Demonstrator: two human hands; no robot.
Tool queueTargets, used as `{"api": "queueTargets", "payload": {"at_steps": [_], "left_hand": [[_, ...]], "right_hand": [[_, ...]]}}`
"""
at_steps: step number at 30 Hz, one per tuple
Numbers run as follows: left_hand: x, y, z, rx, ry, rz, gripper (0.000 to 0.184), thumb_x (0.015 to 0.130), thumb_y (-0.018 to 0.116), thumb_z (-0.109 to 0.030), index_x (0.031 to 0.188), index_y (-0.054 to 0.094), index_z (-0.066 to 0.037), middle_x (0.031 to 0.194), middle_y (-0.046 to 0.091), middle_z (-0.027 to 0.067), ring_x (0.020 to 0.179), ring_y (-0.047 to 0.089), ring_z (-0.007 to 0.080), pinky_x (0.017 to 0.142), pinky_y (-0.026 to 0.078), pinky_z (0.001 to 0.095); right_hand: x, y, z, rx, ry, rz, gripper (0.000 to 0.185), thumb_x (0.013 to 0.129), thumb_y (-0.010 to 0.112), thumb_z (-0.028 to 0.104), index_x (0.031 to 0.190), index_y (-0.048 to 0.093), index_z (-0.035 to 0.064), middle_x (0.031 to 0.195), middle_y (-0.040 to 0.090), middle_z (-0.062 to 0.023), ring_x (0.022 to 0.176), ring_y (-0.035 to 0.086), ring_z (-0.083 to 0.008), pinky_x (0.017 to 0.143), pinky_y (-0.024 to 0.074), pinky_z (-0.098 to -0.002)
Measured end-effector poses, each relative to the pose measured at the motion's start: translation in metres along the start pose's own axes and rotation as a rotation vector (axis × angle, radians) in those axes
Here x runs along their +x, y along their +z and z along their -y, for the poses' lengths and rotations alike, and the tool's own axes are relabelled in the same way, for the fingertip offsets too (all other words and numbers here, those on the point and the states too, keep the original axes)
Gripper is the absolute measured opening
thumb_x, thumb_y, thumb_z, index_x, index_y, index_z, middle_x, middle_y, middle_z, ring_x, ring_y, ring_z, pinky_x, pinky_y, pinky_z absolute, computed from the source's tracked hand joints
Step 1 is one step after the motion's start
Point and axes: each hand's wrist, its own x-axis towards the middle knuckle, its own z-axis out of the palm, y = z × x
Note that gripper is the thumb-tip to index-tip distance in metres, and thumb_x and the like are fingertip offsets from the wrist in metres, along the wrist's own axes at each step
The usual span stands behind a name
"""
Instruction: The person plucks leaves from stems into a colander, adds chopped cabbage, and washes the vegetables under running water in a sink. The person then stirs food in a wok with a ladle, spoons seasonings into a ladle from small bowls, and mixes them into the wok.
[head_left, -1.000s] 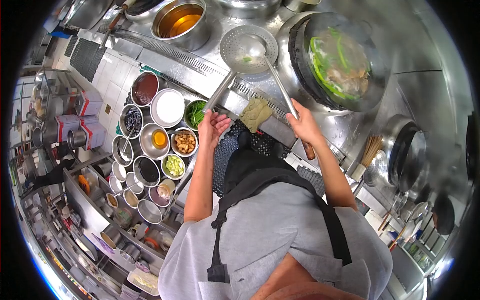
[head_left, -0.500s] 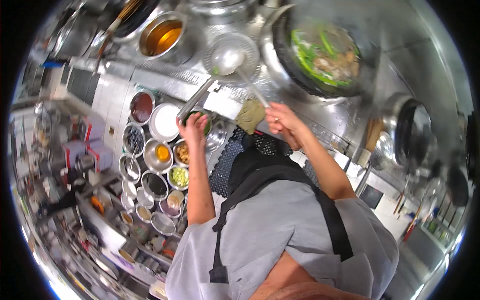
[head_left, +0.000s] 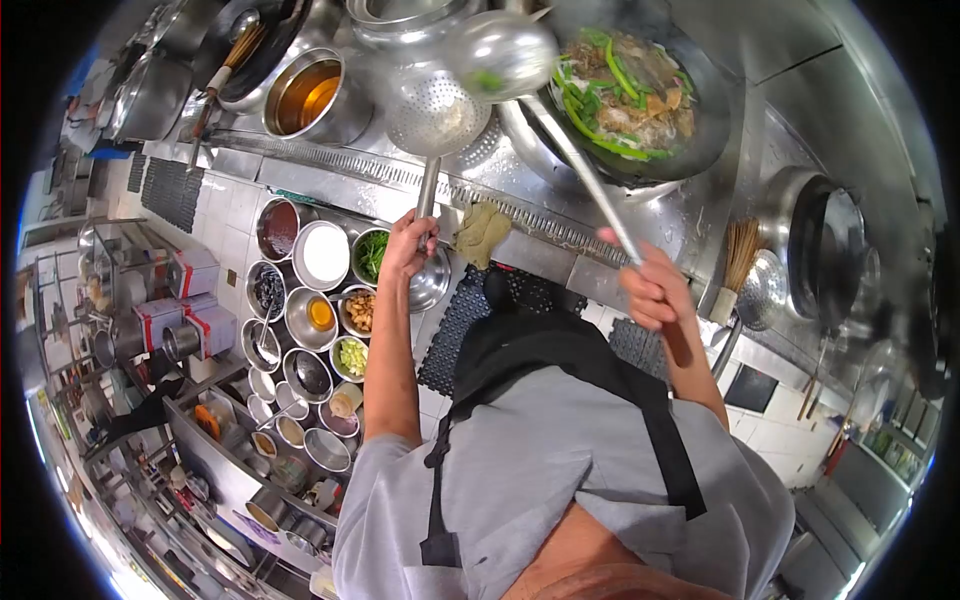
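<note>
My left hand [head_left: 410, 245] is closed around the handle of a perforated skimmer [head_left: 430, 112], whose round bowl is over the steel counter. A metal ladle [head_left: 505, 62], blurred by motion, is in my right hand [head_left: 655, 285], with its long handle slanting up to the left. A bit of green shows at the ladle's bowl, which hangs above and right of the skimmer, near the wok's left rim. In the wok [head_left: 705, 160] lie green stalks [head_left: 610, 95], brown pieces and pale strands.
A pot of amber liquid [head_left: 308, 105] stands left of the skimmer. A folded cloth [head_left: 483, 235] lies at the counter's front edge. Several ingredient bowls [head_left: 322, 255] stand left of my left arm. A brush [head_left: 742, 255] and a second strainer [head_left: 766, 290] are at the right.
The ladle has risen off the skimmer toward the wok as my right hand moved right and down. My left hand, looser on the skimmer handle before, now grips it with the handle more upright.
</note>
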Motion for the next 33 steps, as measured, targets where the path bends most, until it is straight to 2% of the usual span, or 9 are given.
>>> {"api": "queueTargets", "payload": {"at_steps": [5,6,10,13,18,23,27,31,33], "left_hand": [[-0.04,0.012,0.004,0.09,0.135,-0.063,0.021,0.084,0.063,-0.003,0.104,0.058,0.003,0.072,0.058,0.0062,0.048,0.05,0.0134,0.044,0.039,0.0263],[-0.052,0.017,0.002,0.118,0.154,-0.079,0.023,0.084,0.062,-0.003,0.105,0.058,0.004,0.073,0.058,0.006,0.049,0.05,0.0131,0.044,0.039,0.026],[-0.073,0.029,0.0,0.2,0.235,-0.162,0.034,0.083,0.063,-0.003,0.115,0.059,0.006,0.074,0.059,0.0041,0.049,0.049,0.0118,0.044,0.038,0.0249],[-0.08,0.03,-0.005,0.224,0.24,-0.171,0.038,0.082,0.062,-0.003,0.119,0.058,0.007,0.074,0.059,0.0036,0.05,0.05,0.0113,0.044,0.037,0.0238],[-0.057,0.015,-0.02,0.144,0.212,-0.113,0.045,0.079,0.061,0.001,0.123,0.057,0.011,0.073,0.059,0.0031,0.05,0.049,0.0102,0.044,0.038,0.0235],[-0.025,0.0,-0.034,0.194,0.197,-0.118,0.045,0.083,0.062,0.0,0.125,0.058,0.012,0.066,0.059,0.0025,0.042,0.048,0.01,0.04,0.036,0.0251],[-0.008,-0.007,-0.048,0.233,0.192,-0.133,0.051,0.083,0.062,-0.001,0.132,0.055,0.013,0.062,0.057,0.0008,0.043,0.049,0.0094,0.04,0.037,0.0254],[0.002,-0.013,-0.065,0.261,0.19,-0.131,0.05,0.083,0.062,0.0,0.131,0.055,0.013,0.064,0.057,0.001,0.044,0.049,0.0094,0.041,0.037,0.0254],[0.005,-0.015,-0.073,0.261,0.181,-0.118,0.047,0.083,0.062,0.0,0.128,0.058,0.012,0.068,0.058,0.0028,0.047,0.05,0.0101,0.043,0.037,0.0254]], "right_hand": [[-0.056,0.001,0.034,-0.512,-0.207,-0.448,0.061,0.099,0.053,0.007,0.156,0.032,0.0034,0.06,0.04,0.0033,0.033,0.034,-0.0034,0.034,0.0326,-0.0223],[-0.067,-0.019,0.044,-0.594,-0.152,-0.46,0.063,0.095,0.056,0.003,0.155,0.036,0.0021,0.072,0.062,-0.0076,0.043,0.056,-0.0163,0.046,0.0498,-0.0312],[-0.07,-0.059,0.044,-1.766,-0.266,-0.879,0.064,0.09,0.059,0.003,0.151,0.043,0.0008,0.129,0.067,-0.0241,0.113,0.069,-0.0351,0.099,0.0502,-0.0366],[-0.044,-0.05,0.049,-1.741,-0.388,-0.856,0.064,0.091,0.059,0.003,0.153,0.043,0.0047,0.126,0.069,-0.0246,0.111,0.07,-0.0357,0.098,0.0508,-0.0384],[0.11,0.013,0.091,-0.919,-0.327,-0.418,0.047,0.097,0.055,0.004,0.143,0.049,-0.0022,0.056,0.046,0.0004,0.036,0.039,-0.0071,0.037,0.0371,-0.0261],[0.383,0.004,0.123,-1.073,-0.327,-0.34,0.012,0.098,0.059,0.009,0.09,0.055,0.0012,0.061,0.051,-0.0022,0.041,0.046,-0.0125,0.043,0.0452,-0.0336],[0.532,0.001,0.126,-1.178,-0.102,-0.509,0.015,0.098,0.058,0.006,0.085,0.054,-0.0011,0.062,0.053,-0.0033,0.044,0.049,-0.0148,0.044,0.0467,-0.0371],[0.548,-0.021,0.138,-0.027,-0.001,-0.059,0.022,0.097,0.053,0.003,0.076,0.048,0.0051,0.062,0.049,0.0003,0.05,0.048,-0.0085,0.054,0.0462,-0.0292],[0.532,-0.027,0.134,-0.005,0.052,-0.041,0.005,0.096,0.05,0.001,0.098,0.05,-0.0035,0.065,0.047,0.0021,0.05,0.046,-0.0059,0.053,0.0432,-0.0264]]}}
